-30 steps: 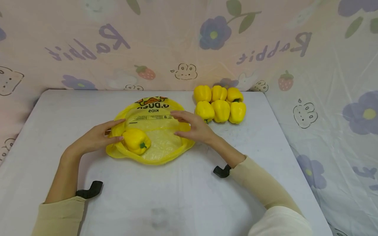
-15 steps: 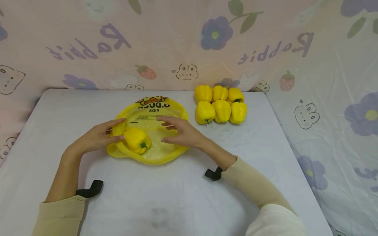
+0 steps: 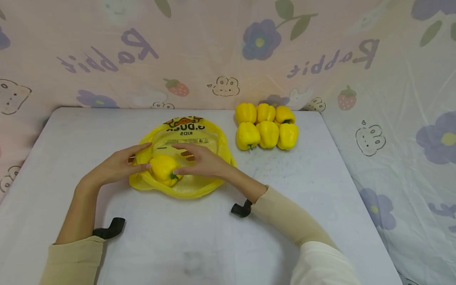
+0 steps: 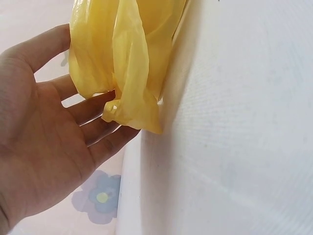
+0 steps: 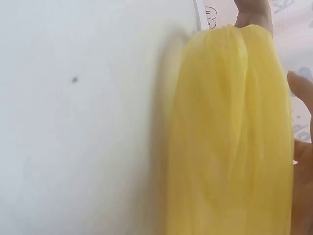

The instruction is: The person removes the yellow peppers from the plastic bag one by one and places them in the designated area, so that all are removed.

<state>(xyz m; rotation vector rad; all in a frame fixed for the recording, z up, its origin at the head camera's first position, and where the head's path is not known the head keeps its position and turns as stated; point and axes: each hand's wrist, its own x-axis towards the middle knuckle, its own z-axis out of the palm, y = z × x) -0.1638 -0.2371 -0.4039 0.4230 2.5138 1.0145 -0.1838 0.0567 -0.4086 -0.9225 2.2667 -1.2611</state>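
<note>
A yellow plastic bag [image 3: 196, 194] with dark printing stands with its mouth spread wide, its rim folded into a loose ring. One yellow bell pepper [image 3: 164, 168] with a green stem lies inside at the left. My left hand [image 3: 117, 164] touches the bag's left side, thumb at the rim beside the pepper. In the left wrist view its extended fingers lie against the gathered yellow film. Over the bag's mouth is my right hand [image 3: 203, 160], fingers spread, holding nothing; its thumb tip overlaps the pepper near the stem, and contact is unclear.
Several yellow bell peppers [image 3: 268, 134] sit in two rows at the back right of the white table [image 3: 213, 237]. A printed curtain [image 3: 199, 47] hangs behind the table. Black curved pieces stick out at the left wrist [image 3: 111, 228] and right wrist [image 3: 242, 209].
My right hand has moved left from the bag's right rim to over its mouth, by the pepper. My left hand and the pepper have stayed in place.
</note>
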